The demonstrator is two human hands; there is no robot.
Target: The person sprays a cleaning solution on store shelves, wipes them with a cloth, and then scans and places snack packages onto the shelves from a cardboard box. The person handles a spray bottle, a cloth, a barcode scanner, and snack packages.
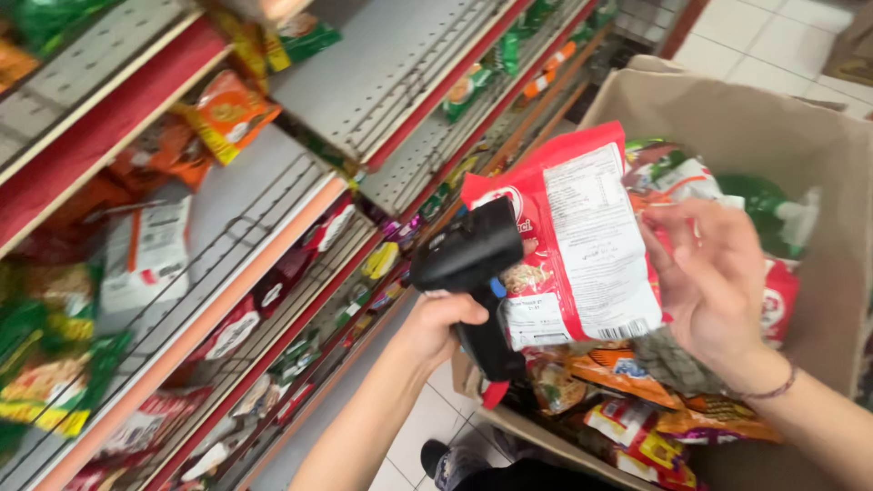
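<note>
My left hand [443,320] grips the handle of a black handheld scanner [470,257] with a blue trigger, its head right against a red and white snack packet [573,245]. My right hand [714,286] holds that packet from the right side, its white back label facing me. The packet is held up over an open cardboard box [737,109]. A thin bracelet circles my right wrist.
The box holds several snack bags, orange, red and green [637,400]. Store shelves [300,209] with red edges and wire racks run along the left, stocked with orange, green and red packets. White tiled floor [427,427] shows below, and my shoe.
</note>
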